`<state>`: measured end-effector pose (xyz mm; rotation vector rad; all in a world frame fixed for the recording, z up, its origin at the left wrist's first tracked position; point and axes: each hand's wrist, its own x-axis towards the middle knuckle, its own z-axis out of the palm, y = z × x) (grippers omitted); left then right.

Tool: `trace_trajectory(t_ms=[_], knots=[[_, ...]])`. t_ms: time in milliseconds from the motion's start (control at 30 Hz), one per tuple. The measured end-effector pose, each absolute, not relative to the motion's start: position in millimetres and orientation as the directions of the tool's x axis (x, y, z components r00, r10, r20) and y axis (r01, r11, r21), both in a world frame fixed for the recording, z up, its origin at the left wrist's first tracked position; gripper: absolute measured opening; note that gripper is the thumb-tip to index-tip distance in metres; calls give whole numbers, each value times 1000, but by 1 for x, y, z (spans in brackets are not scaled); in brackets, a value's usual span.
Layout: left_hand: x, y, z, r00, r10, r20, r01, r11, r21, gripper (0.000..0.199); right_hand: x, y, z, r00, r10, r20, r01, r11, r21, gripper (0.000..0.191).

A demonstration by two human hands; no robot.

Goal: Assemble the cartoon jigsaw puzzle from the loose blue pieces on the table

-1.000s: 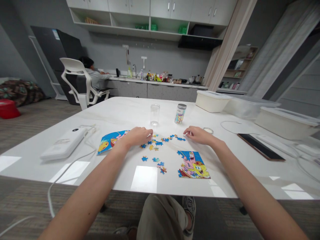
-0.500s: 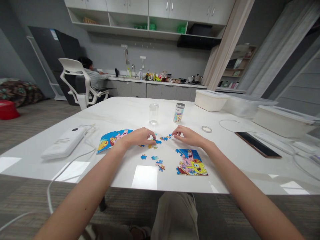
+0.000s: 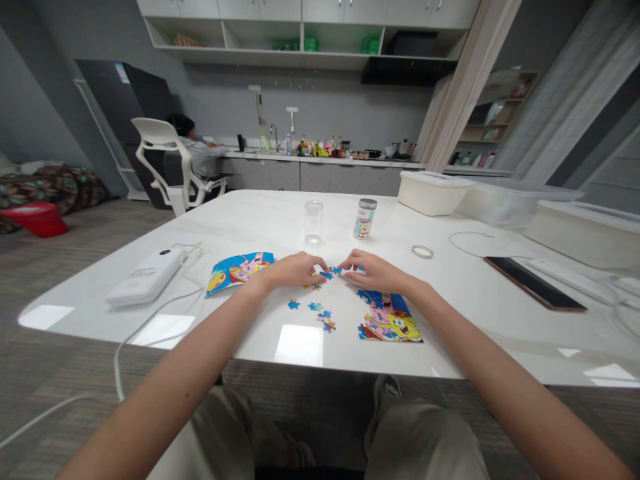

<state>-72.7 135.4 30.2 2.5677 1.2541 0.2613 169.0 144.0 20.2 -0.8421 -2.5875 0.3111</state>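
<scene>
Handling blue jigsaw pieces [image 3: 329, 274] on white table [image 3: 240, 220], curling left hand [image 3: 296, 269] and right hand [image 3: 376, 271] in from opposite ends, probably to steady both sides; cannot tell pinch from light touch. Having partly assembled SpongeBob puzzle [image 3: 393, 323] just nearside of right hand, similar picture sheet [image 3: 236, 271] beside left hand, likely for easy viewing.

Part-built puzzle [image 3: 393, 321]: flat, cartoon in yellow, pink, blue; left edge jagged, near edge straight. Blue pieces [image 3: 335, 271] beyond it, to its left, partly hidden. Loose pieces [image 3: 325, 315]: multicoloured, scattered left of it.
</scene>
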Motion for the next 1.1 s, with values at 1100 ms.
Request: trace_trajectory(t_ms=[1100], knots=[[-60, 132, 29, 676, 730, 102, 699, -679, 224, 28, 172, 140, 30, -739, 674, 10, 481, 538, -692, 21]])
